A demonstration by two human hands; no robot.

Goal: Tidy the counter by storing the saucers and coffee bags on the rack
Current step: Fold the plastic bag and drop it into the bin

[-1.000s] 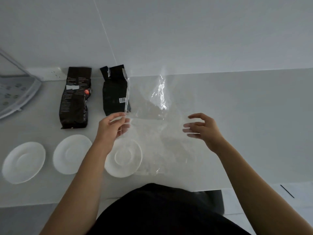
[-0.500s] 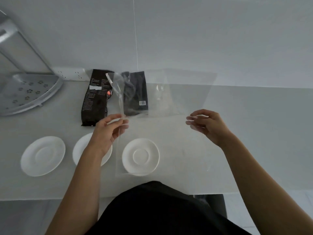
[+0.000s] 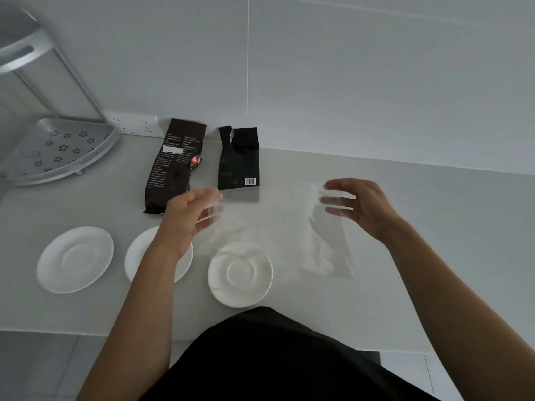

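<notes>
Three white saucers lie in a row near the counter's front edge: the left saucer [image 3: 75, 259], the middle saucer [image 3: 139, 256] partly under my left forearm, and the right saucer [image 3: 240, 274]. Two black coffee bags lie flat at the back: a printed coffee bag [image 3: 173, 166] and a torn-top coffee bag [image 3: 238, 157]. A clear plastic bag [image 3: 278, 227] hangs low between my hands, and its lower part covers the right saucer. My left hand [image 3: 188, 215] and my right hand [image 3: 362, 206] touch its top corners with fingers spread apart. The grey corner rack [image 3: 63, 149] stands at the far left.
The rack has a perforated lower shelf and an upper tier [image 3: 17, 53] on slanted posts. A white power strip [image 3: 133, 125] sits on the wall behind the coffee bags. The counter [image 3: 434, 227] stretches to the right, with its front edge close to my body.
The clear plastic bag has come down from held-up to low over the right saucer. Both hands have gone from pinching its top corners to spread fingers. The view has shifted left, so more of the rack shows.
</notes>
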